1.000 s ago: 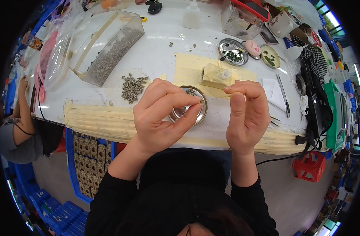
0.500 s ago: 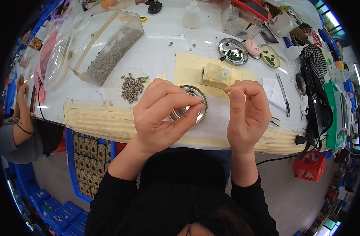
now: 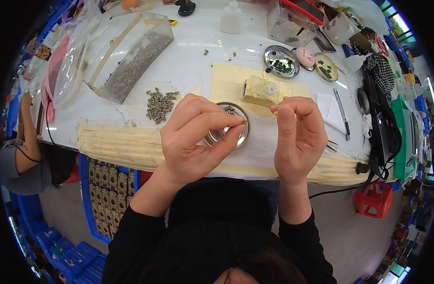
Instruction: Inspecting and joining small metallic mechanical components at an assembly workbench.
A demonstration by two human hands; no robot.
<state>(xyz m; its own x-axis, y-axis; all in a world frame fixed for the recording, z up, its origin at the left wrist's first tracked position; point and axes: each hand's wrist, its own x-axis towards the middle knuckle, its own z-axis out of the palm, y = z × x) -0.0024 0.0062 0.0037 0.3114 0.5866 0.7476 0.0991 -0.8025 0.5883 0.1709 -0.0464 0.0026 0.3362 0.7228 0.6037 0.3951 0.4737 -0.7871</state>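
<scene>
Our left hand point(image 3: 193, 139) pinches a tiny metallic piece point(image 3: 244, 122), our right hand point(image 3: 297, 139) a needle-thin rod point(image 3: 262, 118) aimed at it, seemingly detail work needing steady fingertips next.

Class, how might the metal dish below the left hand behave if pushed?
The metal dish would probably slide rather than tip, looking low and wide. Its shiny surface may feel slippery. The small pieces inside would likely shift, appearing loose.

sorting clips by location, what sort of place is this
Probably a small-parts workshop: a heap of tiny metallic-looking pieces lies on a white worktable, and a blue tray with rows of look-alike parts shows past its near edge.
</scene>
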